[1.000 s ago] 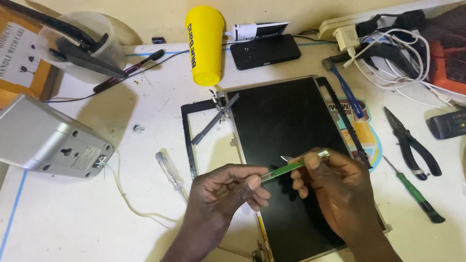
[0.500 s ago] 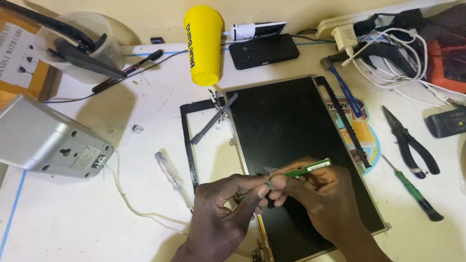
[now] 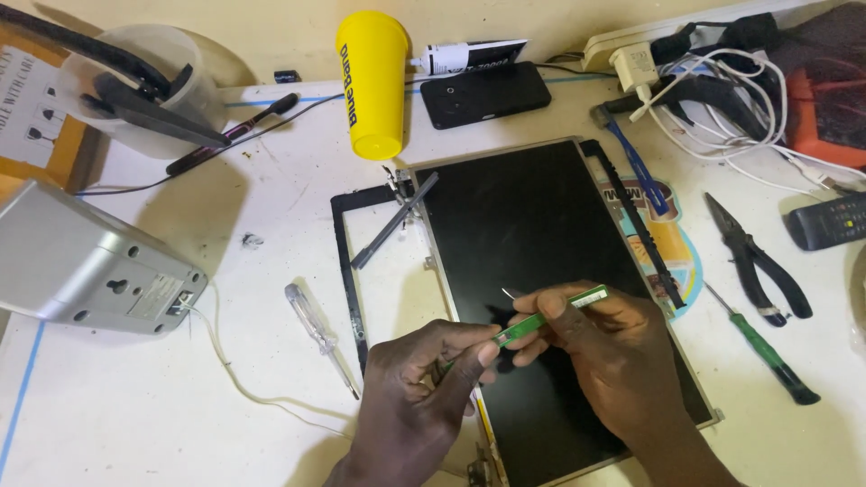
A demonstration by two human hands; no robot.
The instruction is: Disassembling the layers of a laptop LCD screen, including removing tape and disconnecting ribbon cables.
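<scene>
My left hand [image 3: 424, 379] and right hand [image 3: 613, 352] pinch the green circuit strip [image 3: 550, 316] above the laptop screen panel [image 3: 541, 225]; clear-handled screwdriver [image 3: 317, 332] at nine o'clock.

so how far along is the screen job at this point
Done: the black plastic bezel frame lies off to the side of the dark flat laptop screen panel, which sits bare on the white table. In hand: the left hand and right hand both pinch a narrow green circuit strip over the panel. Left: the panel remains in its grey metal back cover, apparently not lifted out.
</scene>
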